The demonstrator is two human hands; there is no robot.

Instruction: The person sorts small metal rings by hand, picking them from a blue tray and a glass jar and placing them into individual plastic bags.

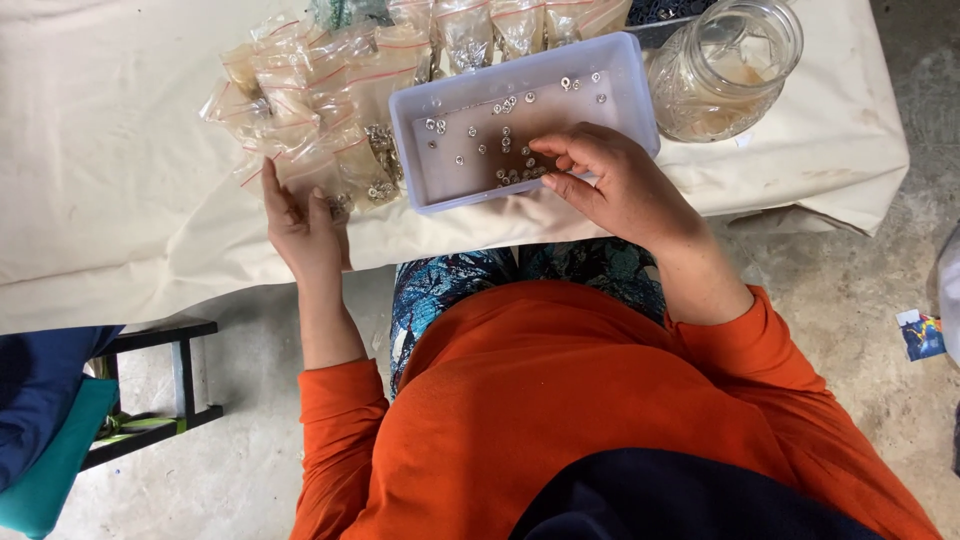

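Two hands work at a cloth-covered table (120,200). Right hand (610,185) reaches into the tray (620,70), fingertips pinched among small metal rings (505,135) on its floor. Left hand (300,230) lies open, fingers resting on clear bags (320,110) just left of the tray. A glass jar (725,65) stands at the tray's right.

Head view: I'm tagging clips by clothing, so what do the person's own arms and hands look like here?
Both arms wear long orange sleeves of plain cloth, with no pattern or cuffs that stand out. The left sleeve is pushed up to mid-forearm; the right sleeve ends nearer the wrist. The left hand and right hand are bare: no gloves, and no rings or watch visible.
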